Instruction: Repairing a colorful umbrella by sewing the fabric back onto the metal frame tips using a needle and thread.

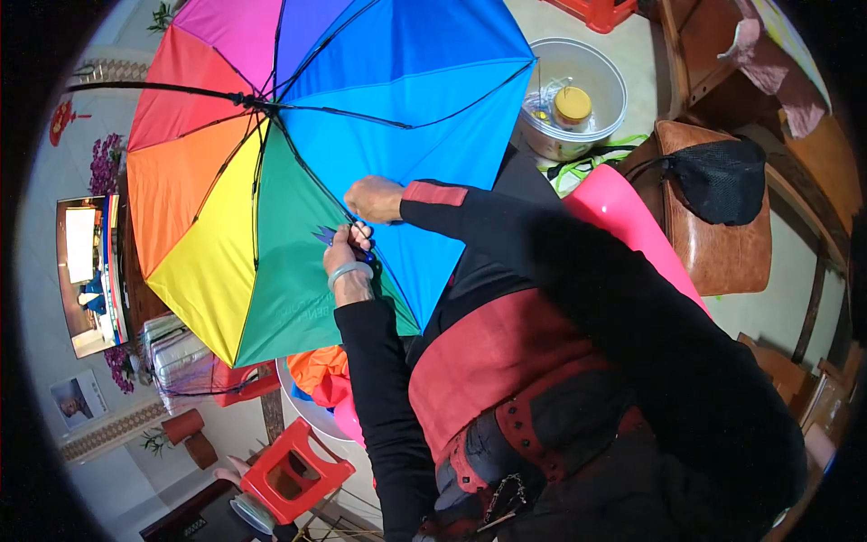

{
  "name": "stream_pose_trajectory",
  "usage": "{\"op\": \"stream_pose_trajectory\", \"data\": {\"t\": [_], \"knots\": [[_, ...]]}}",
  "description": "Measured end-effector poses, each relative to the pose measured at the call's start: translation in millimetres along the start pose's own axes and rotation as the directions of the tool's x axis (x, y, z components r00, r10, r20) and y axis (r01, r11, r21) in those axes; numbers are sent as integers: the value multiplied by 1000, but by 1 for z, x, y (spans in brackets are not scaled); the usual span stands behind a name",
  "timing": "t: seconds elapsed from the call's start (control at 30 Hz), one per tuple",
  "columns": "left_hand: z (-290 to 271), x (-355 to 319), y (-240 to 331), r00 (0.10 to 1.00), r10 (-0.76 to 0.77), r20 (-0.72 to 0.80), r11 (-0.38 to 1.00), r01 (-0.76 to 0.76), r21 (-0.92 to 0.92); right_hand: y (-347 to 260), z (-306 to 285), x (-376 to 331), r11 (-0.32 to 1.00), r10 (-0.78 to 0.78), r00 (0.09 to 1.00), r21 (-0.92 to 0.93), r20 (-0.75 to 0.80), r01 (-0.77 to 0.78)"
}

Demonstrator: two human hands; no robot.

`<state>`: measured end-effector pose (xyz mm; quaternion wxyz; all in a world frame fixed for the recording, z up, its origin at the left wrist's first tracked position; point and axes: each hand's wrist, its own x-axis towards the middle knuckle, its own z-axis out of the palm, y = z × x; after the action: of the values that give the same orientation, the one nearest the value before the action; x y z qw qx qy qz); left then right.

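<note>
A rainbow-coloured umbrella [325, 163] is spread open before me, its inside facing me and its dark shaft [153, 87] running to the left. My left hand [346, 251], with a pale bangle at the wrist, is closed around what looks like small purple scissors [323, 235], their points sticking out to the left. It rests beside a black rib [312, 172] at the seam of the green and blue panels. Just above it, my right hand [372, 199] is closed close to the same rib. What its fingers hold is hidden.
A pink rounded thing [623, 221] lies right of my lap, near a brown leather seat [722, 244] with a black mesh bag [718, 181]. A clear tub [619, 99] holds a yellow-lidded jar. Lower left are a red stool [293, 470] and a basin of bright cloth [316, 370].
</note>
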<state>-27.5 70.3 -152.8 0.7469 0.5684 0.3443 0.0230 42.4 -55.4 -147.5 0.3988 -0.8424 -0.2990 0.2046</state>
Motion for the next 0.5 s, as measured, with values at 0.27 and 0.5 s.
{"op": "stream_pose_trajectory", "data": {"t": [0.27,0.5], "knots": [[5,1,-4,998,49,-44,996,-46,71,1,11,8,954,-272,923,-203,-273,222],[7,-6,-6,984,129,-125,991,-133,-26,4,-179,18,718,-674,689,-19,-266,696]]}}
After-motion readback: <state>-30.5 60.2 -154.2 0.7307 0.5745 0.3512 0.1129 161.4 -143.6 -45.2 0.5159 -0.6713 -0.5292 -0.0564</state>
